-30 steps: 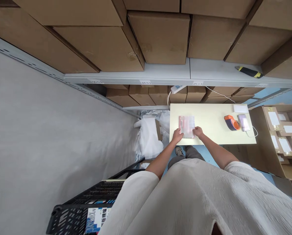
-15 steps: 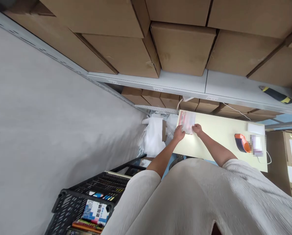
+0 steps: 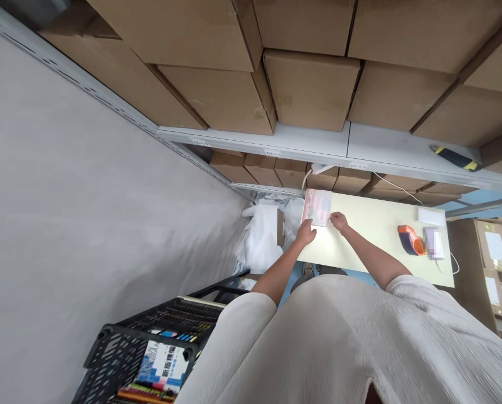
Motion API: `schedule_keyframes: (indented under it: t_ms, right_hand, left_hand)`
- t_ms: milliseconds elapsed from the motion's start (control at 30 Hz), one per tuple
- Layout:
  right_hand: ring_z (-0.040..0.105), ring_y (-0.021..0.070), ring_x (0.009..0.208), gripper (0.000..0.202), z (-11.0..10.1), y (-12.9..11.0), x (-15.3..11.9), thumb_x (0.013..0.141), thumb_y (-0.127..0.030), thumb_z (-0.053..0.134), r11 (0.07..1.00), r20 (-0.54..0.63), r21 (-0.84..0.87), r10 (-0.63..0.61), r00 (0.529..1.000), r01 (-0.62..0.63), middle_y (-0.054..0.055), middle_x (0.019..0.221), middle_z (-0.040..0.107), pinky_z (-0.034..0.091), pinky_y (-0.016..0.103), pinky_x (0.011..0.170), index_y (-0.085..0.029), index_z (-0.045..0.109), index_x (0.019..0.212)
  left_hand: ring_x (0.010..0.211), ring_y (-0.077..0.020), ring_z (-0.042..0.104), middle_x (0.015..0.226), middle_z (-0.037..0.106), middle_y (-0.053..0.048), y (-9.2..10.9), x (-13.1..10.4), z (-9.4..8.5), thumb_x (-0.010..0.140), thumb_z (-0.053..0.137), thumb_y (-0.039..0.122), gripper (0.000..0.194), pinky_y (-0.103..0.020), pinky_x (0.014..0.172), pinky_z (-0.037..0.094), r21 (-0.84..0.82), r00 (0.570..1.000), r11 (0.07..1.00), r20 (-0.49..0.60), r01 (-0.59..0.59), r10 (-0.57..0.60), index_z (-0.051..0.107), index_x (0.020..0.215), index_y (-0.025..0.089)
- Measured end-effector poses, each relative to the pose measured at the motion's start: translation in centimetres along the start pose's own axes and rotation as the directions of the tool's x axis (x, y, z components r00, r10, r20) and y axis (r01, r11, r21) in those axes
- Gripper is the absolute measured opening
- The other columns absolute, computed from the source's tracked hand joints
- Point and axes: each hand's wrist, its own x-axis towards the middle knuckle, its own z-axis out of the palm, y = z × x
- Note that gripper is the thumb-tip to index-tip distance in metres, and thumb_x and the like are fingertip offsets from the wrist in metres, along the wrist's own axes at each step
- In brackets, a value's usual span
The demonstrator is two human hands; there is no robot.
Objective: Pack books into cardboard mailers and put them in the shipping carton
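Note:
A thin pink and white booklet or packet [image 3: 317,206] lies at the left end of the pale yellow table [image 3: 360,247]. At its lower left edge is my left hand [image 3: 306,232], thumb apart from the fingers, which touch the edge. My right hand [image 3: 338,221] has its fingers pinched together at the lower right corner of the same packet. Whether the packet is a book or a wrapped item is too small to tell.
An orange and dark tape dispenser [image 3: 410,240] and a white box [image 3: 431,216] are on the table's right part. Cartons [image 3: 312,90] fill the shelf [image 3: 310,140] above, beside a yellow-black cutter [image 3: 456,158]. A black crate [image 3: 120,353] with books stands lower left.
The view has shifted slightly. The packet now lies a little higher relative to my hands, and my left fingers have opened somewhat at its edge.

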Motion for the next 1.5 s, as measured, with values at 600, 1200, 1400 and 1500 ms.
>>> schedule_keyframes:
  t_ms: [600, 1200, 1400, 1500]
  right_hand:
    - [0.069, 0.0180, 0.083, 0.018, -2.1, 1.3, -14.0, 0.077, -0.019, 0.066, 0.983, 0.097, 0.117, -0.151, 0.984, 0.140, 0.001, 0.086, 0.074, 0.057, 0.031, 0.083, -0.021, 0.073, 0.093]
    - [0.072, 0.0205, 0.090, 0.013, 1.9, 6.3, -25.2, 0.078, -0.023, 0.065, 0.853, 0.527, -0.014, -0.437, 0.729, 0.522, 0.003, 0.091, 0.079, 0.058, 0.034, 0.093, -0.023, 0.074, 0.088]
    - [0.073, 0.0222, 0.094, 0.012, 8.1, 6.2, -32.3, 0.080, -0.023, 0.064, 0.763, 0.705, 0.017, -0.468, 0.533, 0.646, 0.004, 0.093, 0.079, 0.058, 0.035, 0.097, -0.023, 0.073, 0.088]
    - [0.073, 0.0217, 0.093, 0.012, 12.3, 6.9, -37.4, 0.081, -0.022, 0.064, 0.731, 0.769, 0.032, -0.453, 0.451, 0.682, 0.003, 0.092, 0.079, 0.058, 0.035, 0.097, -0.022, 0.073, 0.088]
  left_hand:
    - [0.159, -0.0311, 0.049, 0.163, 0.058, -0.017, 1.1, -12.0, 2.5, 0.090, 0.068, 0.014, 0.058, -0.046, 0.135, 0.037, -0.054, 0.962, 0.992, -0.255, -0.113, 0.096, 0.065, 0.147, 0.019]
    - [0.152, -0.0299, 0.057, 0.156, 0.065, -0.014, -2.5, -33.9, 12.9, 0.092, 0.067, 0.017, 0.056, -0.045, 0.132, 0.040, -0.232, 0.758, 0.969, -0.618, 0.078, -0.209, 0.065, 0.148, 0.021]
    - [0.152, -0.0295, 0.056, 0.154, 0.066, -0.013, -5.9, -43.2, 14.5, 0.090, 0.066, 0.013, 0.055, -0.047, 0.133, 0.040, -0.342, 0.577, 0.932, -0.741, 0.117, -0.344, 0.067, 0.144, 0.022]
    - [0.152, -0.0300, 0.056, 0.156, 0.064, -0.015, -8.4, -48.9, 15.7, 0.091, 0.066, 0.011, 0.054, -0.045, 0.134, 0.039, -0.398, 0.467, 0.908, -0.782, 0.133, -0.412, 0.068, 0.144, 0.020]
